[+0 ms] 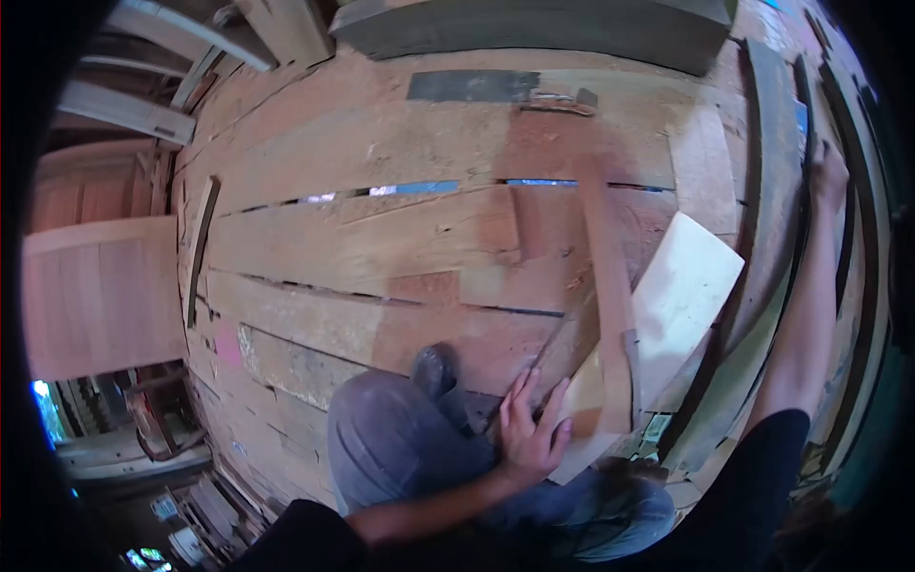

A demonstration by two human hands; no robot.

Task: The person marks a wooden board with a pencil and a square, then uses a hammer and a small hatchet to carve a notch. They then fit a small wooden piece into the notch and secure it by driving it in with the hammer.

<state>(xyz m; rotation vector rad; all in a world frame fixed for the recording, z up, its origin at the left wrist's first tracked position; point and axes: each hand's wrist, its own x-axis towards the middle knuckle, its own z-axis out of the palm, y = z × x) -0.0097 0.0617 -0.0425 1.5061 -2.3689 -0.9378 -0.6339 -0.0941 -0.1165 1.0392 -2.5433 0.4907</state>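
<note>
My left hand is low in the middle, in front of my knees, with its fingers stretched and apart. Its fingertips lie by a thin dark edge, close to the lower end of a pale board. A reddish-brown wooden strip runs upward just right of that hand. Beneath the strip and to its right rests a light, smooth board. My right arm is stretched far to the right, where my right hand is at a long dark board. Its fingers are too hidden to make out.
Sawdust covers the plank floor, which has gaps between planks. A thick dark beam lies across the far side, near a flat grey piece. Long boards line the right. A wooden panel stands left, beside a thin stick.
</note>
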